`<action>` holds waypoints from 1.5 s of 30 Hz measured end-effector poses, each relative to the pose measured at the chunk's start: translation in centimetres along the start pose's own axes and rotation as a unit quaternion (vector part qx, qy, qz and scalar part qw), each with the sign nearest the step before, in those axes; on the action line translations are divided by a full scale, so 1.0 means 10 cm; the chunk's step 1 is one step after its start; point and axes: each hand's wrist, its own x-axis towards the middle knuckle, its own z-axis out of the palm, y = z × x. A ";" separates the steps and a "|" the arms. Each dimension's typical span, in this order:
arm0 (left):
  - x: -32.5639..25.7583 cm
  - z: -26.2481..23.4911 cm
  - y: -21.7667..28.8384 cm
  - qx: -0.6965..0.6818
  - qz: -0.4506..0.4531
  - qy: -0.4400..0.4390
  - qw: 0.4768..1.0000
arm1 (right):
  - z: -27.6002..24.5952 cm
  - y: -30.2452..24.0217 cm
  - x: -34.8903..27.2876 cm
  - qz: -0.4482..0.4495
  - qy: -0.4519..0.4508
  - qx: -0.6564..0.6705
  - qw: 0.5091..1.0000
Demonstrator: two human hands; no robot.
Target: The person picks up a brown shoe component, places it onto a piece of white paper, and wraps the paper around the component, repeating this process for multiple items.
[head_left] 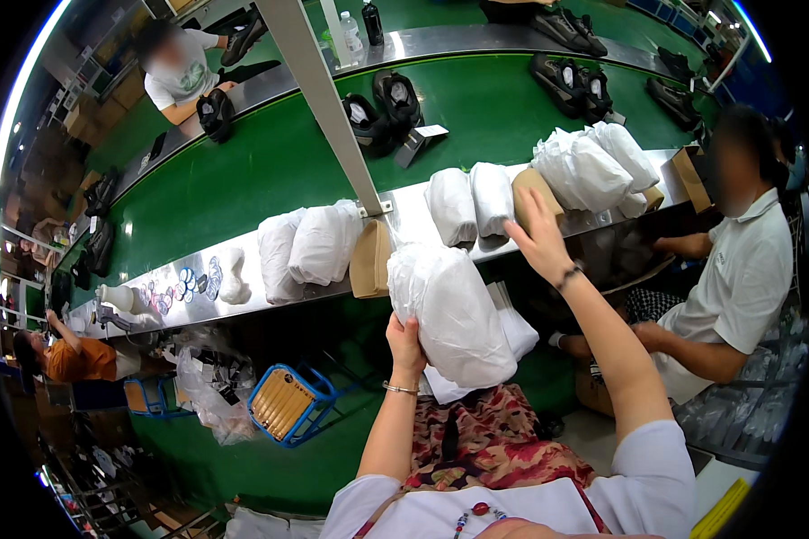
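My left hand [405, 349] grips the lower left side of a bulky bundle wrapped in white tissue paper [451, 314], held above my lap. What is inside the wrapping is hidden. Reaching forward, my right hand [541, 238] has its fingers spread and holds nothing. Its fingertips are over a brown cardboard piece [528, 182] on the metal ledge; I cannot tell whether they touch it. Two narrow white wrapped bundles [450, 207] lie just left of that piece. Larger white wrapped bundles [584, 171] are piled to its right. White paper sheets [512, 331] rest beyond my lap.
Behind the metal ledge [229, 301] runs a green conveyor belt [270, 157] with dark shoes [397, 97] on it. A grey post [319, 99] rises from the ledge. More wrapped bundles [324, 242] lie left. A co-worker [737, 269] sits right; a blue-framed stool [289, 404] stands left.
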 end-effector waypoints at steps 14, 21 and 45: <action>-0.17 -0.24 0.03 -0.081 -0.106 0.036 0.990 | 1.18 0.61 0.40 0.112 -0.206 -0.282 0.930; -0.40 -0.19 0.24 -0.080 -0.175 0.087 0.978 | 1.13 0.49 0.46 0.215 -0.151 -0.292 0.920; -0.27 0.43 0.26 -0.030 -0.085 -0.050 0.995 | -0.12 -0.58 -1.98 0.144 -0.062 0.574 0.804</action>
